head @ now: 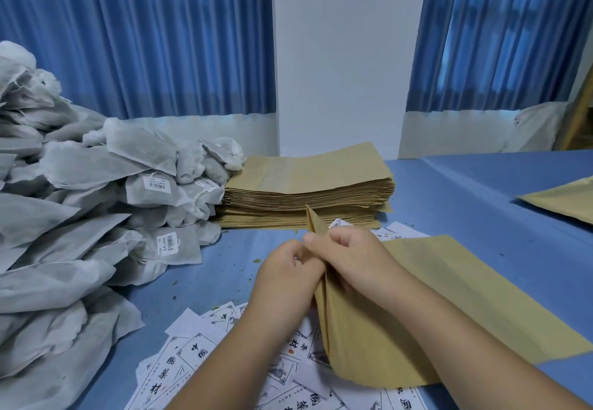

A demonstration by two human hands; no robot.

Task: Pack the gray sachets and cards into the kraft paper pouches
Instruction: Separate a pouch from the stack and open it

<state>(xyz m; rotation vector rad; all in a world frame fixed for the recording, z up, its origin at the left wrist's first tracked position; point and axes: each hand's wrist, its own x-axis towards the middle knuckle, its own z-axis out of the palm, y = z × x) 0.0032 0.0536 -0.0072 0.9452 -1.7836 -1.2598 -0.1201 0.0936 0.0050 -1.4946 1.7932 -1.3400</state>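
Both hands hold one kraft paper pouch [359,345] upright at its mouth in the middle of the view. My left hand [285,278] pinches the near edge of the mouth, and my right hand [349,262] grips the far edge. Another flat kraft pouch [475,287] lies under it on the right. A tall stack of kraft pouches [308,191] stands behind the hands. A big heap of gray sachets [80,204] fills the left side. Printed white cards [199,352] lie scattered near the front edge under my forearms.
The blue table [465,191] stretches to the right, where the corner of a further kraft pouch [564,199] shows at the edge. Blue curtains and a white wall stand behind the table. Small green crumbs dot the table.
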